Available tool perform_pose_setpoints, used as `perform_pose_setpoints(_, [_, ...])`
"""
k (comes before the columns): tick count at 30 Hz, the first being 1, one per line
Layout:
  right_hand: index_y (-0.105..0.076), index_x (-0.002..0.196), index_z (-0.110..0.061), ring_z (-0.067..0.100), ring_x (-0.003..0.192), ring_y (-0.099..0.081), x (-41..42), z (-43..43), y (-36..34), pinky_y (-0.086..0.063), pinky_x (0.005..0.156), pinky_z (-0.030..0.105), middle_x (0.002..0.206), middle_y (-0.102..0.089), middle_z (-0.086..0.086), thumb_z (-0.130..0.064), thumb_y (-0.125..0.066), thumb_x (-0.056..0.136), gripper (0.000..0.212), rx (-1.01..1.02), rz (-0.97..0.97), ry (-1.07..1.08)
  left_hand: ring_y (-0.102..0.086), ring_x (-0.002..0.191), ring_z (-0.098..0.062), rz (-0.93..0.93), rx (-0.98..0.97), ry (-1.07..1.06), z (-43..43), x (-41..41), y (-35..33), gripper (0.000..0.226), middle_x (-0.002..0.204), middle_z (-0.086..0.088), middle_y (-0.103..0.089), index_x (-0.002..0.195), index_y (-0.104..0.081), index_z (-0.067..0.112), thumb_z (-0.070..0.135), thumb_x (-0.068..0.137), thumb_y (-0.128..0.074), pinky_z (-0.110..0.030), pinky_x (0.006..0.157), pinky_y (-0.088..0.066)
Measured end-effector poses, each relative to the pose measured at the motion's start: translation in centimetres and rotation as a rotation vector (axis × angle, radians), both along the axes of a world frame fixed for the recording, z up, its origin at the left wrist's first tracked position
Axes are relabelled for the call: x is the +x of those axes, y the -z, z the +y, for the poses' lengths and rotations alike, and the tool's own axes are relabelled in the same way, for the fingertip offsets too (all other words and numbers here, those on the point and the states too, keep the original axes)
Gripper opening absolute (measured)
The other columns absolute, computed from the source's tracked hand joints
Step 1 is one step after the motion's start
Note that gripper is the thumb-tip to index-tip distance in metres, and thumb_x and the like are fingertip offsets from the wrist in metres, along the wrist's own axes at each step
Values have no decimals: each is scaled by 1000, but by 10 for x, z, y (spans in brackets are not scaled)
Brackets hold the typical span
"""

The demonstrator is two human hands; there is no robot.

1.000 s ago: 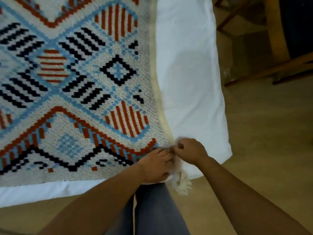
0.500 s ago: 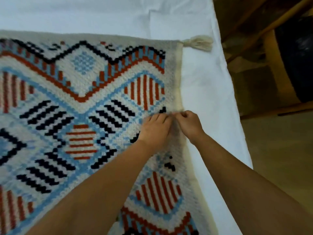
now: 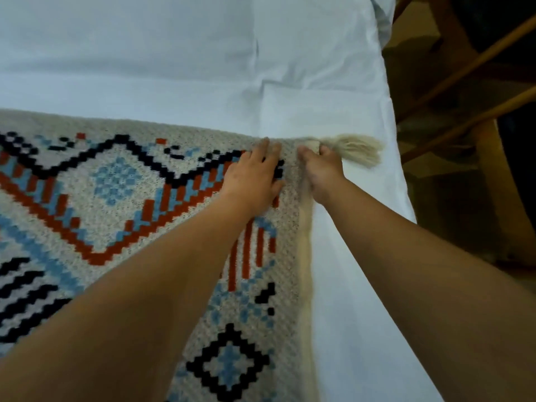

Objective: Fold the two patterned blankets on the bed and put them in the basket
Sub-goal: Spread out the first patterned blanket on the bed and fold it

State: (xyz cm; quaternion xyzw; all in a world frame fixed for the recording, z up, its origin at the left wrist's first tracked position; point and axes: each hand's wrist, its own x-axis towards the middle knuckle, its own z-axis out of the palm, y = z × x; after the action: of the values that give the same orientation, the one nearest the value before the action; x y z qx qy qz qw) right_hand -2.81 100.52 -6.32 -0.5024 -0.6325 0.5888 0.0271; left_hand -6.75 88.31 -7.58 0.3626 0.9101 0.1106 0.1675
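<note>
A cream patterned blanket (image 3: 116,216) with black, red and blue diamond shapes lies spread on the white bed (image 3: 290,68). My left hand (image 3: 255,178) rests flat on it near its far right corner, fingers together. My right hand (image 3: 320,166) pinches that corner just behind the cream tassel (image 3: 358,149), which lies on the sheet. Only one blanket shows; no basket is in view.
The bed's right edge (image 3: 403,198) runs down the right side of the view. Beyond it stand wooden chair legs and rails (image 3: 470,68) over a dark floor. A pillow (image 3: 319,39) lies at the far end of the bed.
Both hands have carried the near corner of the blanket up over the bed, from the foot edge to the far corner by the tassel. The view has tilted up with them.
</note>
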Motion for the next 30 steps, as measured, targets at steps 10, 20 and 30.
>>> perform_pose_setpoints(10, [-41,61,-25,1,62,-40,-43,68,11,-37,63,19,65,-44,-11,-16,-55,90,34,354,242,-13,-50,104,-31,68,460,-320,69,-56,10,34,126,-16,-44,123,-46,7,27,95,-46,-35,81,-41])
perform_pose_setpoints(20, [-54,97,-10,15,83,-54,-10,32,52,-38,70,23,96,-61,4,-36,-61,85,29,465,92,-86,12,143,-26,104,5,-75,58,-28,55,66,156,-12,12,146,10,11,47,97,-16,-34,109,12])
perform_pose_setpoints(30, [-52,74,-15,12,59,-44,112,-38,34,-40,55,26,67,-47,4,-34,-72,76,27,-72,100,-45,17,140,-11,-78,91,-64,-23,125,34,56,157,-3,7,147,3,15,36,98,-18,-28,111,16])
